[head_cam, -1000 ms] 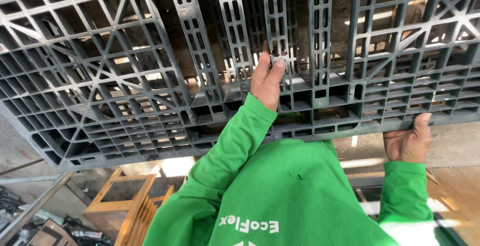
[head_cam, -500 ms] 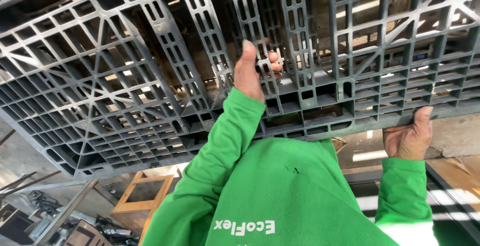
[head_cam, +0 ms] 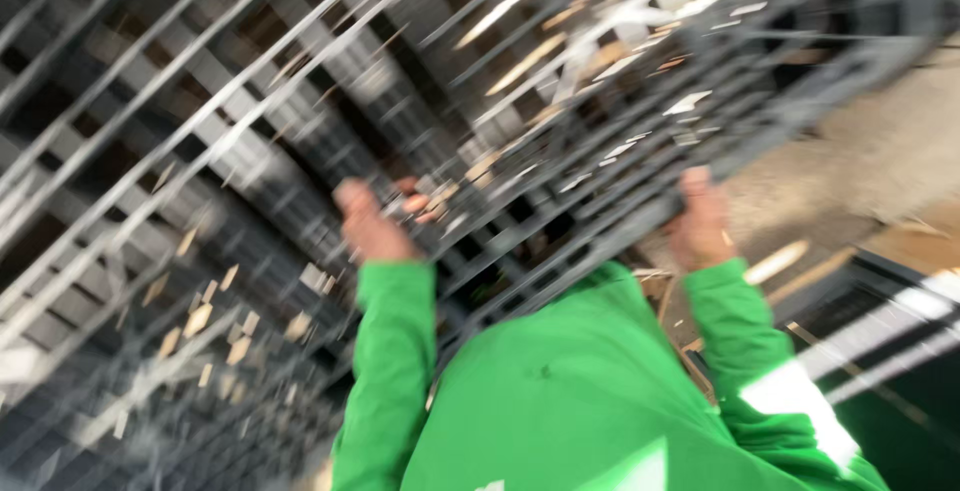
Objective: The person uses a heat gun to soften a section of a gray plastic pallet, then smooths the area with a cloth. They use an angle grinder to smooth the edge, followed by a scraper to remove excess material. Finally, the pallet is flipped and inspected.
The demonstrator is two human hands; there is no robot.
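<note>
Grey pallet [head_cam: 300, 151] overhead, tilted, filling most of the blurred view. Left hand [head_cam: 375, 219] curled around an inner rib. Right hand [head_cam: 700, 219] closed on the near edge, at right. Green sleeves [head_cam: 395, 351] below both hands.

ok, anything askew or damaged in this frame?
The grey plastic pallet is held tilted, its edge running upward to the right. The left hand grips its ribs; the right hand grips its edge. No breakage shows, but heavy motion blur hides fine detail.
</note>
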